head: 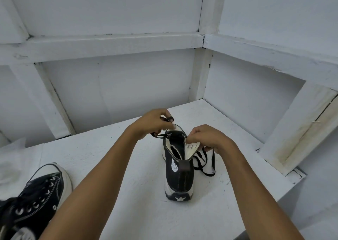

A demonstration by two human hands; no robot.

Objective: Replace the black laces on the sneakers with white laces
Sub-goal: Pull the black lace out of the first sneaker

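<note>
Unlacing a black high-top sneaker (180, 175) that stands on the white bench (128, 166), heel toward the person, long axis running straight away from them. The left hand (153, 124) has a closed grip pinching the black lace (213, 162) just left of the far eyelets. The right hand (210, 139) pinches the eyelet flap (192, 147) just below its grip. Loose lace trails below and right of that grip. The pull likely goes leftward, across the shoe's axis

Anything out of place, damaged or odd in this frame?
Nothing with the task: the black lace trails loose right of the upright sneaker, as unlacing would leave it. Only the white wall frame looks worn, with yellowish stains on the right.
</note>
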